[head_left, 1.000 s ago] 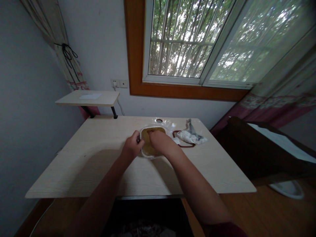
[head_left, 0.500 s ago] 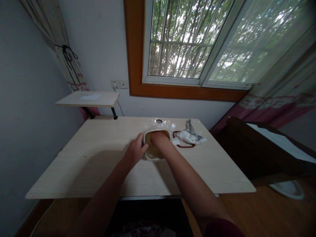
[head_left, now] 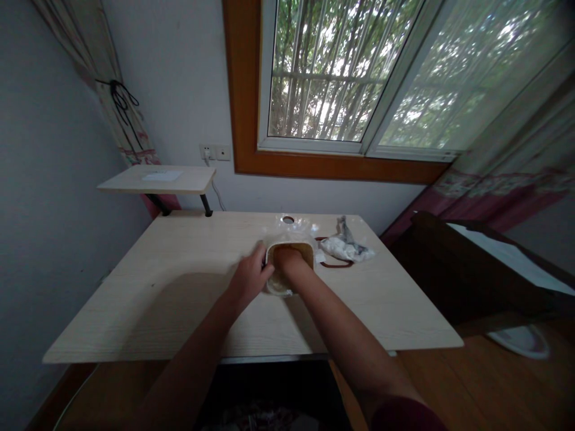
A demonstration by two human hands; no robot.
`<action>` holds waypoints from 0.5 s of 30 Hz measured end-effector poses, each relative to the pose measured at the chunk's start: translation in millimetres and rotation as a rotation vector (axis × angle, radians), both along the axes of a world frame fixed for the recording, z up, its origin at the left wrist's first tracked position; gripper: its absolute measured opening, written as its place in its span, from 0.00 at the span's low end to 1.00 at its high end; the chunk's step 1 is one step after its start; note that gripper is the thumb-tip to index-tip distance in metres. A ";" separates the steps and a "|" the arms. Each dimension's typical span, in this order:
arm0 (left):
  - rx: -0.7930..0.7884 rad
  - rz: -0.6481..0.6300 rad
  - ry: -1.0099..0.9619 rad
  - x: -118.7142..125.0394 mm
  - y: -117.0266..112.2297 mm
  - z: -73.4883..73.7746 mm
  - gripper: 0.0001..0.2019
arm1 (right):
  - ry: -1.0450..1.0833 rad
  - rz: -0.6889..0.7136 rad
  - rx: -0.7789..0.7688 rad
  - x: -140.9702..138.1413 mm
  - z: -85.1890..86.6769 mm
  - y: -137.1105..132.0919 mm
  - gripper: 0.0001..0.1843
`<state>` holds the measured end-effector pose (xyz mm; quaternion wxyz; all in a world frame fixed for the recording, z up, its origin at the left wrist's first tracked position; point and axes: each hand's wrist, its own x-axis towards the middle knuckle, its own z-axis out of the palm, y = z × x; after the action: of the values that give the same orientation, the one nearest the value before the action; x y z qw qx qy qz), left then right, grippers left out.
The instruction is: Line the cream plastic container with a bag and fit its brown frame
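A small square container (head_left: 308, 251) with a white rim and a brownish inside stands near the far middle of the light wooden table (head_left: 179, 281). My left hand (head_left: 250, 276) grips its left rim, fingers curled round the edge. My right hand (head_left: 286, 258) reaches down into the container, and its fingers are hidden inside. A dark red ring-shaped seal (head_left: 335, 263) lies just right of the container. A crumpled clear plastic bag (head_left: 345, 245) with something grey in it rests on that seal.
Clear plastic film (head_left: 296, 225) lies behind the container by a cable hole (head_left: 288, 219). A raised side shelf (head_left: 157, 178) stands at the table's far left. A dark wooden piece of furniture (head_left: 449, 269) stands to the right. A window and curtains fill the wall behind.
The container has shifted slightly right and away. My right hand has gone from its top deeper into it. My left hand has followed along the left rim.
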<state>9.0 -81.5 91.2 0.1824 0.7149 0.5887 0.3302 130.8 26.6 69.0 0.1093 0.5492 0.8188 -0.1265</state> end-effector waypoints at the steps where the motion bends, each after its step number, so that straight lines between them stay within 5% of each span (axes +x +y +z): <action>1: 0.002 -0.002 0.001 -0.3 -0.1 -0.6 0.04 | -0.034 -0.006 -0.013 -0.8 -2.2 -0.7 0.20; 8: 0.014 0.001 0.001 -1.9 -0.1 -3.9 0.03 | -0.094 0.000 -0.011 -4.5 -4.3 -9.3 0.20; 15: -0.012 0.000 -0.014 -2.2 -0.2 -2.6 0.03 | 0.027 0.048 0.043 -3.2 11.0 -21.8 0.17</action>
<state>6.8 -81.7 88.7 0.1908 0.7116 0.5894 0.3313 127.6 4.9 80.0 0.0893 0.5300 0.8356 -0.1134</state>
